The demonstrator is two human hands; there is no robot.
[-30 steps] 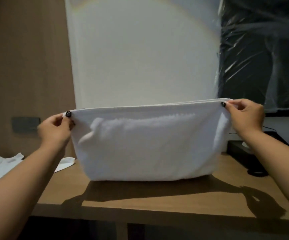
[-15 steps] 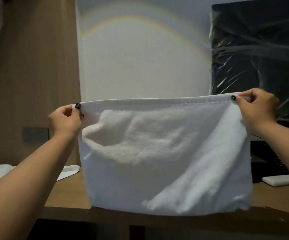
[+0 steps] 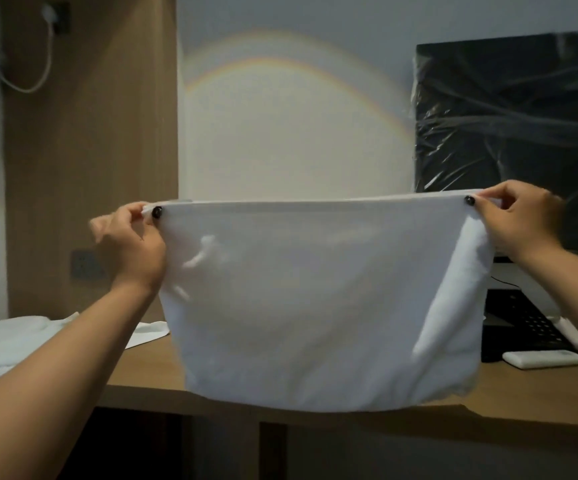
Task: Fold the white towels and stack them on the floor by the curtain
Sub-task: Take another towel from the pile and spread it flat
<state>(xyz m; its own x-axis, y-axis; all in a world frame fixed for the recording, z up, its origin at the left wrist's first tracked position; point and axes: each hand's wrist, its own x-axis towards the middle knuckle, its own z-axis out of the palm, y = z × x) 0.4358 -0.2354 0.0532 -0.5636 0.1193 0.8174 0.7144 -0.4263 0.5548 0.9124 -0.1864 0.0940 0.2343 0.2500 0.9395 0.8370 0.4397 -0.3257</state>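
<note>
Forearms, two of them, reach up from the lower corners toward one white towel (image 3: 318,299) held up in the air. Left hand (image 3: 131,240) pinches the towel's upper left corner, thumb and fingers closed together on the hem; right hand (image 3: 519,223) pinches the upper right corner the same way. A dark-painted nail shows on each pinching thumb. Between the two sets of fingers the top edge runs taut and nearly level, and below them the cloth hangs doubled, its bottom fold dropping in front of the near edge of the wooden desk (image 3: 149,379); whether it touches the wood cannot be told.

Below and outward of the left fingers, a heap of white cloth (image 3: 7,344) lies on the desk; how many pieces are in it cannot be counted. Below the right fingers, one white remote (image 3: 543,359) lies flat, and just behind it sits one black keyboard (image 3: 526,323), partly hidden by the towel.

Beyond the right fingers stands one dark screen wrapped in plastic film (image 3: 512,133). Beyond the left fingers, one grey wall socket (image 3: 85,265) is set in the wood panel, and higher up one white cable (image 3: 43,57) loops from a plug. No writing or brand can be read anywhere.
</note>
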